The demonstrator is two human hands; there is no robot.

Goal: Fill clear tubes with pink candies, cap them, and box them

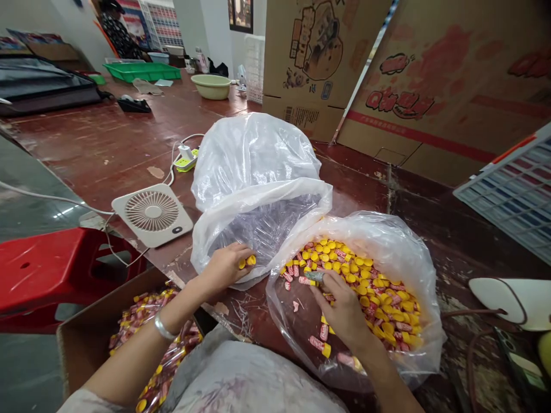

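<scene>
My left hand is closed around two yellow caps, their open ends showing. It rests at the near rim of a white plastic bag holding many clear tubes. To the right, my right hand reaches over a second clear bag, thumb and index finger apart. Grey wrapping covers one fingertip. Just by that tip lies a small pink-patterned tube with a yellow cap; I cannot tell whether the fingers touch it. Many yellow caps and pink pieces fill this bag.
Below my left arm, a cardboard box contains finished-looking capped tubes. A white fan, power strip and red stool are left. Large cartons and a white crate stand right. A person sits far back.
</scene>
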